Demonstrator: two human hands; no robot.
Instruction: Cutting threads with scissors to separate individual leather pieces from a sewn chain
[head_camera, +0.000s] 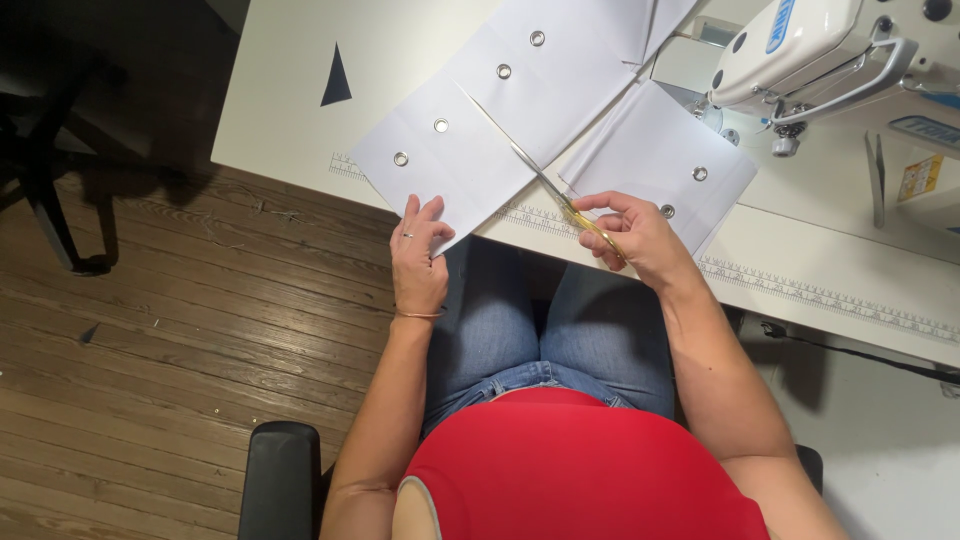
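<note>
At frame centre, the right hand (632, 236) grips gold-handled scissors (540, 178), blades in the white eyeleted fabric (520, 100) on the table (290, 60). The left hand (418, 258) presses flat on the fabric's lower corner.

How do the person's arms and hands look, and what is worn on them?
Both arms are bare, with no sleeves; the red top is sleeveless. The left hand has a thin ring on one finger, and a thin bracelet circles its wrist. The right hand shows no ring or watch that I can see. No gloves are worn.
</note>
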